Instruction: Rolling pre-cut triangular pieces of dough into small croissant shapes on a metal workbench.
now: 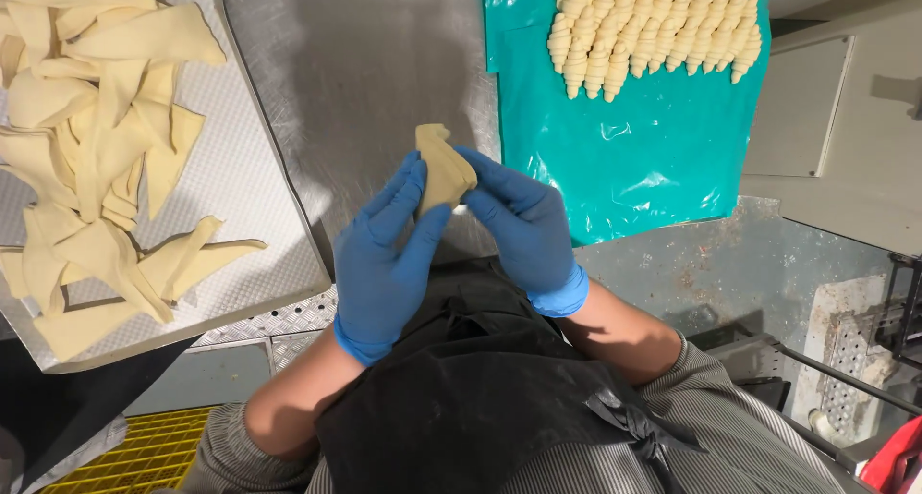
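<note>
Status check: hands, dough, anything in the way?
Left hand and right hand both grip dough piece above steel table. Nothing in the way.

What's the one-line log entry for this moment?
left hand and right hand: gripping dough piece | cut dough triangles: left tray | rolled croissants: teal sheet

Brushed stainless-steel worktable (375, 62) underneath: at nine o'clock lies a perforated metal tray (252, 196) heaped with pale triangular dough strips (91, 158); at one o'clock, a teal plastic sheet (634, 158) bearing rolled raw croissants (653, 28).
</note>
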